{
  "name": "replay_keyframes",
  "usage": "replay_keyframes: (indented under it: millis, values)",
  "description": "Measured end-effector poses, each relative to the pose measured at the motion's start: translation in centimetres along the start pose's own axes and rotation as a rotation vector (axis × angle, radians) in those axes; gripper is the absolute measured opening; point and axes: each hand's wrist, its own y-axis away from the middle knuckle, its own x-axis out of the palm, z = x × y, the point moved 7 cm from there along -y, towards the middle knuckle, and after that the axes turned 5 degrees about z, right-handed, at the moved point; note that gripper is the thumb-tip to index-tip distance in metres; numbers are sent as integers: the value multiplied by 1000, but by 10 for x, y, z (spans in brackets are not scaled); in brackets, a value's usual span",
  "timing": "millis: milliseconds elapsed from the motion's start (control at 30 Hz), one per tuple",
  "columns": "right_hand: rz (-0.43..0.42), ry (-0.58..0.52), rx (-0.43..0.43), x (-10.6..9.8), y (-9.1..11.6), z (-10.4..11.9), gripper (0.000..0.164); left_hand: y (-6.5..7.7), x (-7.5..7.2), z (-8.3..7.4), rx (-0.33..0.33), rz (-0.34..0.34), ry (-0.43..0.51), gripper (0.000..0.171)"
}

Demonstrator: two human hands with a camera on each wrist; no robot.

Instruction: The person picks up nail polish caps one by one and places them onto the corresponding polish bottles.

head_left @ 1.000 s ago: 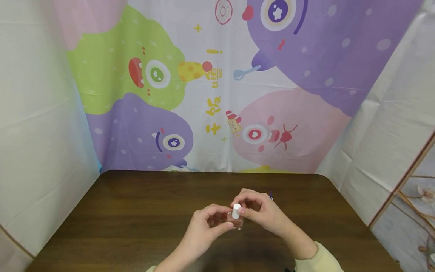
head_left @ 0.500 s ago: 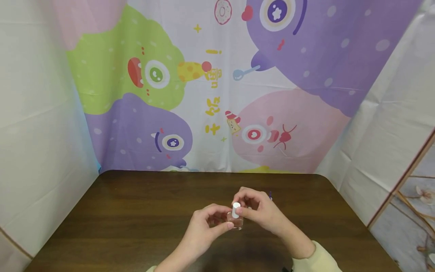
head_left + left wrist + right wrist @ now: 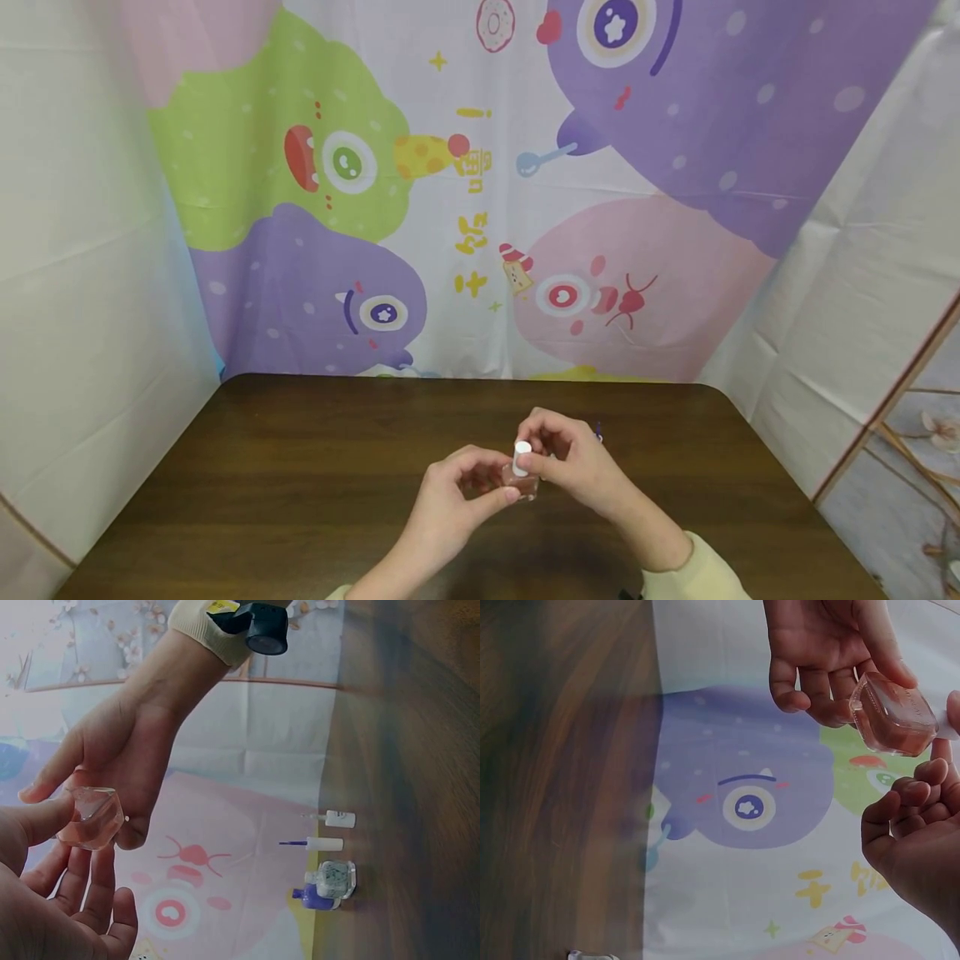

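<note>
In the head view, my left hand (image 3: 453, 504) holds a small glass nail polish bottle (image 3: 520, 483) between thumb and fingers, over the middle of the table. The bottle looks square, with pinkish-brown polish inside. My right hand (image 3: 576, 462) pinches its white cap (image 3: 522, 458) between thumb and fingers. The cap sits at the bottle's neck; whether it is loose I cannot tell. The right wrist view shows the bottle (image 3: 894, 716) from below, its cap (image 3: 946, 724) partly covered by my right hand (image 3: 922, 832).
Behind the right hand, in the left wrist view, stand a clear glittery polish bottle (image 3: 335, 880) and a purple one (image 3: 311, 898), both uncapped. Two white caps stand beside them, brushes up: a purple brush cap (image 3: 325, 844) and a pale one (image 3: 340, 819). A cartoon curtain (image 3: 465, 333) borders the dark table (image 3: 300, 467).
Both hands have risen very slightly with the bottle, the right hand a little more. The grip on bottle and cap looks the same.
</note>
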Motion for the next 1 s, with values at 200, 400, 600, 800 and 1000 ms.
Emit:
replay_keyframes:
  millis: [200,400,600,800,1000]
  values:
    - [37,20,7,3,2,1,14,2,-1,-2,36,-3,-8,22]
    - [114,-40,-27,8,3,5,25,4,-2,-2,74,-8,-5,23]
    - [168,-91,-62,9,3,8,29,5,-2,-2,74,14,15,26]
    - [198,-95,-89,10,4,11,28,5,0,-2,58,61,24,28]
    - [189,-89,-75,9,4,11,24,4,4,-1,67,80,18,28]
